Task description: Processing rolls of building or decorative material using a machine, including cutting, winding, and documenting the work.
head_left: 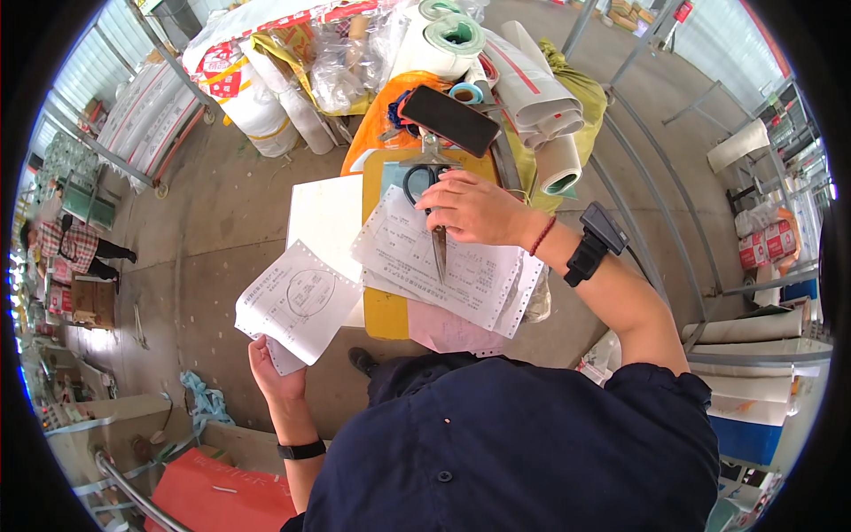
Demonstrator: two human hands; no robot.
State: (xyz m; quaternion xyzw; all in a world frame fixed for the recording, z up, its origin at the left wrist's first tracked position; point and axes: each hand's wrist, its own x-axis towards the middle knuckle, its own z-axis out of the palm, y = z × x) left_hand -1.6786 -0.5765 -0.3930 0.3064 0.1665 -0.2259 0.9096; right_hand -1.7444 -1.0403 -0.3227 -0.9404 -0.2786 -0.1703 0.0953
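Observation:
At the left, my left hand (279, 372) is closed on the lower edge of some printed paper sheets (301, 297), which have punched holes along their edges; one bears a drawn oval. My right hand (474, 208) is closed around the middle of a pair of scissors (441, 257), with the dark handle loops up and the blades pointing toward me. Beneath the scissors, more printed sheets (479, 284) lie on a yellow clipboard (383, 315). The clipboard's metal clip (431, 152) is just beyond my right hand. A pink sheet (452, 330) sticks out below.
A black phone (450, 121) lies past the clip. White rolls (536, 84) and an orange bag (381, 129) are behind it. Metal rails (656, 213) run along the right. A red panel (222, 492) is at lower left. Another person (80, 244) stands far left.

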